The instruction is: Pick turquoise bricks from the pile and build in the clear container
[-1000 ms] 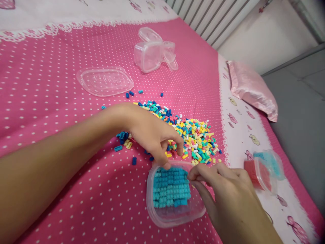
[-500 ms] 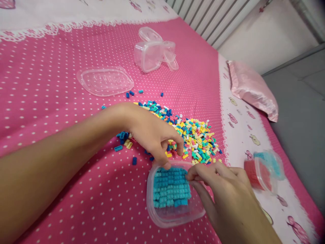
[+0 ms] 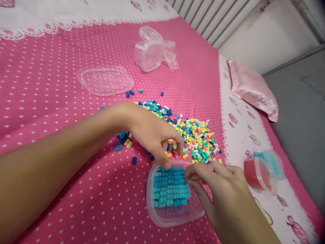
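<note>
A clear plastic tub (image 3: 154, 218) sits on the pink dotted bedspread (image 3: 50, 84), holding neat rows of small turquoise bricks (image 3: 170, 186). My left hand (image 3: 152, 135) rests curled at the tub's far rim, thumb touching the rim, fingers bent down onto the pile of mixed small bricks (image 3: 195, 135). My right hand (image 3: 218, 189) is over the tub's right side with thumb and forefinger pinched together at the top right of the turquoise rows; what they pinch is too small to name.
A clear oval lid (image 3: 105, 80) and empty clear tubs (image 3: 154, 51) lie farther back. At the right a small tub with red and turquoise bricks (image 3: 264, 169) lies on the white border. A pink pillow (image 3: 251, 88) lies by the bed's edge.
My right hand's pinched fingertips have crept slightly left over the turquoise rows. The left hand has stayed put.
</note>
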`<state>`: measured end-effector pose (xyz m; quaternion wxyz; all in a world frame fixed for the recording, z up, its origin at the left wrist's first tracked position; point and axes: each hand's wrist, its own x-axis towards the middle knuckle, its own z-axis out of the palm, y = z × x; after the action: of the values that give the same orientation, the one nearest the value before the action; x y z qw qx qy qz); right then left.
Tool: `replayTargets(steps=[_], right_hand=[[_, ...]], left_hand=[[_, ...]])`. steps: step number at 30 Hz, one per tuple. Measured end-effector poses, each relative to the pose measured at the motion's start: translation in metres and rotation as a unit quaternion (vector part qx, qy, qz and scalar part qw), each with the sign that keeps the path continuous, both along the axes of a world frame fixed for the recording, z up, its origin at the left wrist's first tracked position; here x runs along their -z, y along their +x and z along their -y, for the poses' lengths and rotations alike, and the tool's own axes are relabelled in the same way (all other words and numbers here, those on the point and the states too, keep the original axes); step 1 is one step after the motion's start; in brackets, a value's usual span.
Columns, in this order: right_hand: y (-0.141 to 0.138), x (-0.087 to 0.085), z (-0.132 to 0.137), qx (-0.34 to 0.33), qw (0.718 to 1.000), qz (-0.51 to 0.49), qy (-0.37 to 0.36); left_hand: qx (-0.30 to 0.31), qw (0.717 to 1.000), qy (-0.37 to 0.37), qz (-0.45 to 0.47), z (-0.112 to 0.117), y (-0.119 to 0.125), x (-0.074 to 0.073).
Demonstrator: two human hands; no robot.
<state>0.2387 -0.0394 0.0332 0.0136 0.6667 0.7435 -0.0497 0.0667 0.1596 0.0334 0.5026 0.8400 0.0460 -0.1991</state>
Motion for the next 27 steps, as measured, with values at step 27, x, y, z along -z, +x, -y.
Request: replayTargets(steps=[27], right_hand=[[0.0027, -0.0042, 0.0052, -0.012, 1.0, -0.006, -0.023]], left_hand=[[-0.003, 1.0, 0.014, 0.001, 0.0, -0.0002, -0.0009]])
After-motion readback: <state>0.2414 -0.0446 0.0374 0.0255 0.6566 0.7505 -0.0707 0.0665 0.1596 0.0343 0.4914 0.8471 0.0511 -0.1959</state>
